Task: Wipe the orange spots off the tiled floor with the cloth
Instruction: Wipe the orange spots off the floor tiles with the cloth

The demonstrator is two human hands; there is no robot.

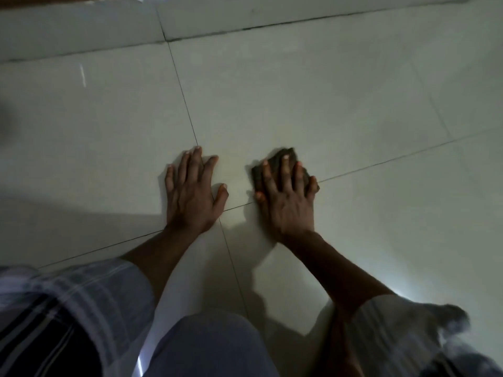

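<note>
My right hand (285,197) lies flat on a dark folded cloth (283,156), pressing it onto the pale tiled floor (326,104) with straight, spread fingers. The cloth's far edge sticks out past my fingertips. My left hand (192,189) rests flat on the floor to the left of the cloth, fingers spread, over a grout crossing. A faint yellowish tinge shows on the tile between and beyond the hands (236,170); no distinct orange spot is visible in this dim, blurred view.
Dark grout lines (182,93) cross the floor. A raised tiled step or skirting (81,31) runs along the far edge. My knees in checked and grey fabric (81,308) fill the bottom of the view.
</note>
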